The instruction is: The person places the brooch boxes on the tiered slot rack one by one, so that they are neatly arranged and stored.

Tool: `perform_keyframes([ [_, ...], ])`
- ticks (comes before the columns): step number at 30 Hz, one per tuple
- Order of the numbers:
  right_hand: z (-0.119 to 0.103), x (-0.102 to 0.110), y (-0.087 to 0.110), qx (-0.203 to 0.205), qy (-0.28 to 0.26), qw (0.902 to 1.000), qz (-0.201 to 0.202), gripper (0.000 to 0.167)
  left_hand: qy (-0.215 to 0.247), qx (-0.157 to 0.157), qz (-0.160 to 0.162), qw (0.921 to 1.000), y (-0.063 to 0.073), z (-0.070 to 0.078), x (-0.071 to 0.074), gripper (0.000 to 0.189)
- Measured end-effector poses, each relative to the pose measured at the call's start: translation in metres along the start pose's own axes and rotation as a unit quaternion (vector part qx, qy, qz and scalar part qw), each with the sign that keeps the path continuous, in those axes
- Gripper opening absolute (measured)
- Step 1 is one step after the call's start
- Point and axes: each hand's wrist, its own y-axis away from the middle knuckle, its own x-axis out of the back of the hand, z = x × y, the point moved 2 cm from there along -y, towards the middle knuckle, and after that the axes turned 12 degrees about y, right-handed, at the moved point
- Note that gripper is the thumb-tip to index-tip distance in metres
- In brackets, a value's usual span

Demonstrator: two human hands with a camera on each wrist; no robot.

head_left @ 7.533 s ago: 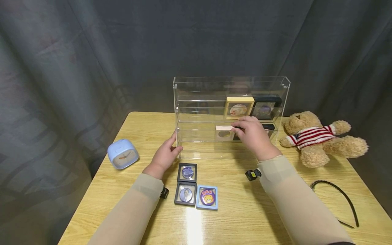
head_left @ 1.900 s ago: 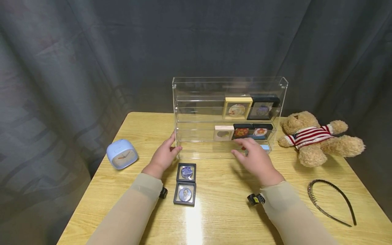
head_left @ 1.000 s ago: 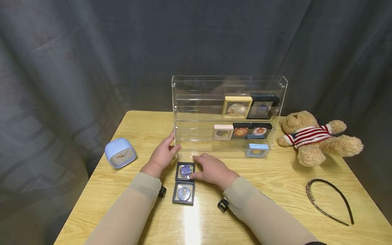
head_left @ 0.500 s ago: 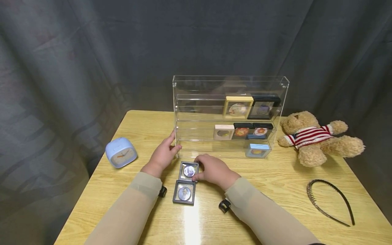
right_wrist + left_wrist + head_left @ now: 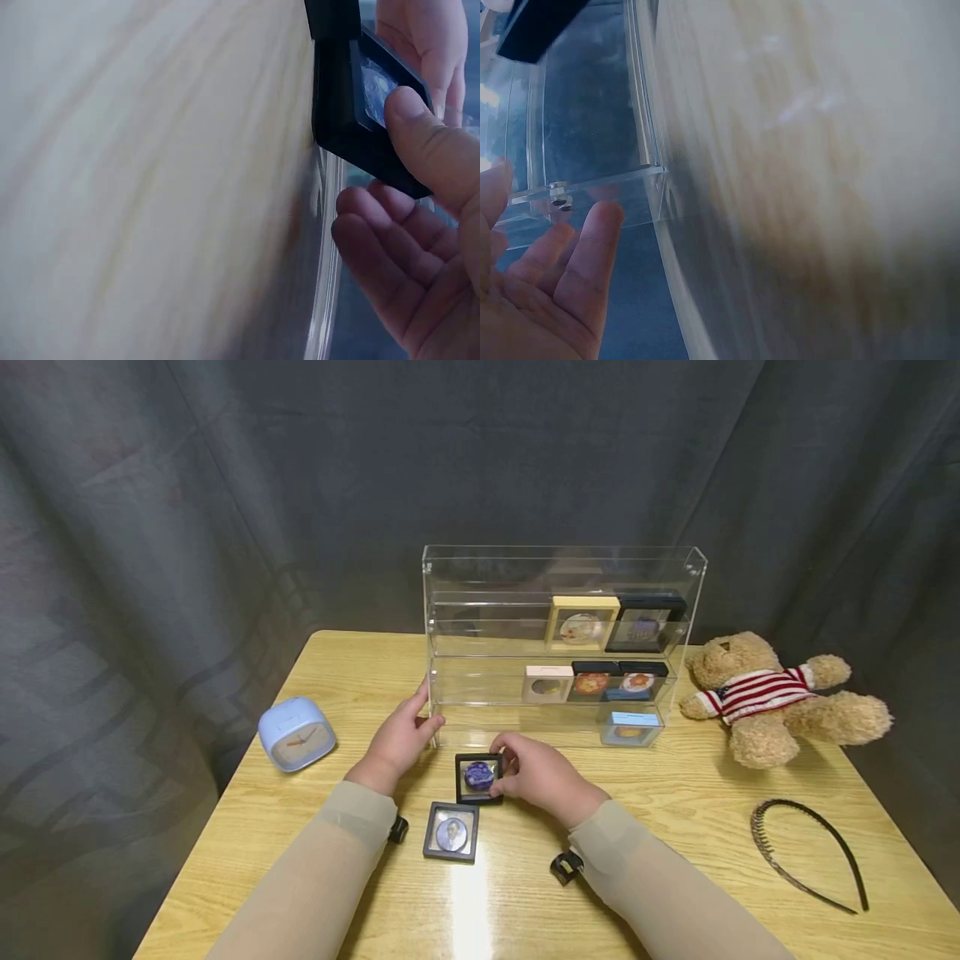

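My right hand (image 5: 546,778) pinches a small black-framed display case (image 5: 478,785) with a dark blue swirled round badge inside. In the right wrist view, the thumb presses the front of this case (image 5: 341,97) while fingers stay behind it. On the table just below lies a second dark-framed case (image 5: 451,852) whose badge shows a portrait. My left hand (image 5: 396,743) rests against the left end of a clear acrylic display rack (image 5: 428,610). Its fingers (image 5: 596,259) lie fairly straight along the end panel in the left wrist view.
The rack's upper tier holds yellow (image 5: 585,602) and black (image 5: 651,604) cases. Below stand a pink case (image 5: 548,672), two black ones, and a light blue case (image 5: 633,720). A blue clock (image 5: 297,735) sits left; a teddy bear (image 5: 772,697) and headband (image 5: 847,852) lie right.
The light blue case has gone from the table to the rack's bottom tier. My right hand has taken up the swirled-badge case and tilted it, shifting right. The left hand keeps its place.
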Motion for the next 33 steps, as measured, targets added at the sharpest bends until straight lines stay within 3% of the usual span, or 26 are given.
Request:
perform_keyframes([
  [7,0.014,0.010,0.006,-0.015,-0.010,0.9996,0.020,0.064,-0.001,0.005,-0.003,1.0000,0.000,0.000,0.001,0.075],
  [23,0.040,0.078,0.017,-0.037,0.024,0.9915,0.123,0.042,0.006,0.012,-0.007,0.9999,0.002,0.000,0.000,0.073],
  [27,0.048,0.095,0.021,-0.039,0.039,0.9862,0.156,0.041,0.009,0.010,-0.005,0.9999,0.003,0.000,0.000,0.074],
  [33,0.063,0.108,0.027,-0.061,0.046,0.9819,0.173,0.042,0.009,0.012,-0.008,0.9999,0.002,0.000,0.000,0.074],
])
